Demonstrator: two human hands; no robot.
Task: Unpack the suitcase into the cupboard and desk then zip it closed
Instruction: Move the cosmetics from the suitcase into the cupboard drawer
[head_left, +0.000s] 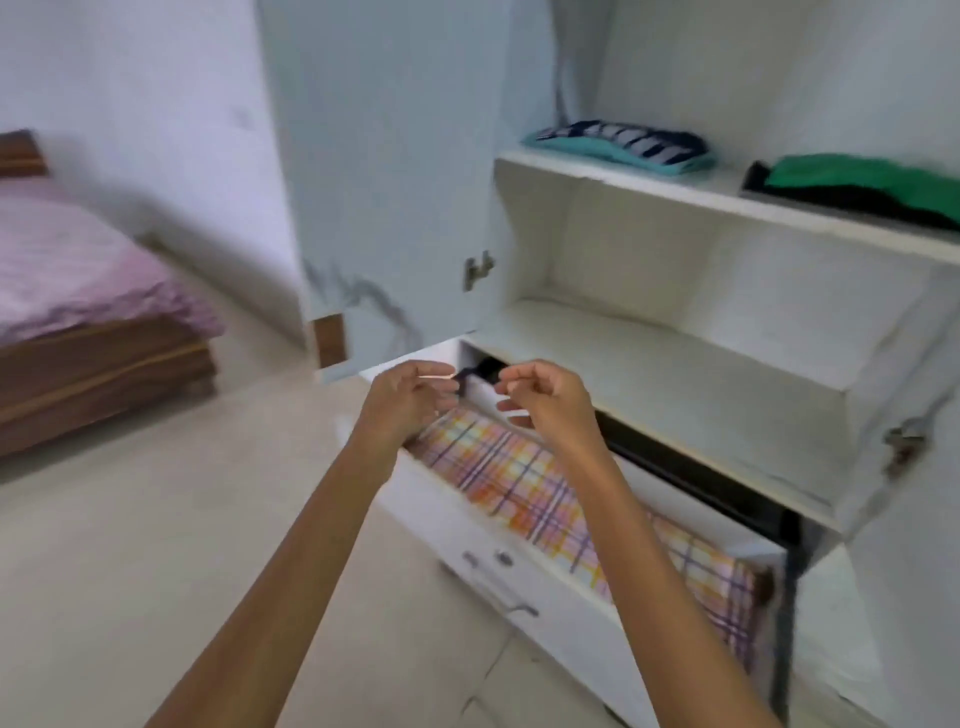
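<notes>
**Hands over the open drawer**

The left hand (410, 402) and right hand (548, 397) hover close together above the cupboard's (675, 364) pulled-out drawer (545, 597). Each grip is loose, fingers half curled, holding nothing. A folded plaid cloth (524, 483) lies in the drawer, at its left end.

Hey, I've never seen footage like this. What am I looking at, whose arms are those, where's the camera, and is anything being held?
There is no machine here. A person wears a wide-angle camera on the head, looking forward and down, so the two bare arms are their own. The left hand and right hand hover over an open drawer that holds a plaid cloth. Both hands look loosely curled with nothing plainly in them, though the picture is blurred. Above stands an open cupboard. Its upper shelf carries a striped garment on a teal one, and a green garment on a black one. A bed is at the left.
</notes>
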